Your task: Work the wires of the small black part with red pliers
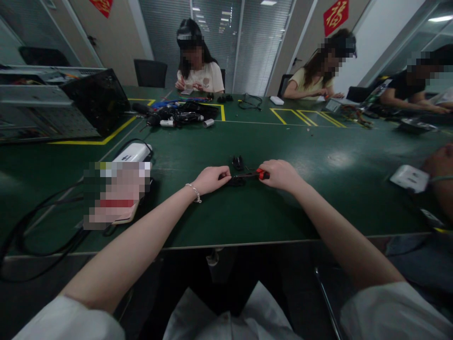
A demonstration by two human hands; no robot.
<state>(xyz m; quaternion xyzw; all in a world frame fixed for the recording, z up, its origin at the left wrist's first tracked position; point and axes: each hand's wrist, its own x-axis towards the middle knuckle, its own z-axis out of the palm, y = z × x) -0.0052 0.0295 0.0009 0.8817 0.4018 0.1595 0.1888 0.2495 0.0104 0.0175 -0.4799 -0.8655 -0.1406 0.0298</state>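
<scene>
Over the middle of the green table [198, 217], my two hands work close together. My right hand [281, 174] is wrapped round a red-and-black-handled tool [262, 174], whose narrow dark front points left; it looks like pliers, but its jaws are too small to make out. My left hand [213, 179], with a bracelet at the wrist, pinches the end of a small black piece [238, 181], perhaps cable. The tool's tip lies at or just above that piece; contact is unclear. Just beyond them sits a small black part [238, 163].
Left of my arm lie a phone [122, 210], a white power bank [134, 152] and looping black cables [31, 241]. An open computer case [42, 108] stands far left, with a heap of cables [177, 115] beside it. Across the table sits a person [200, 75]; others are at right.
</scene>
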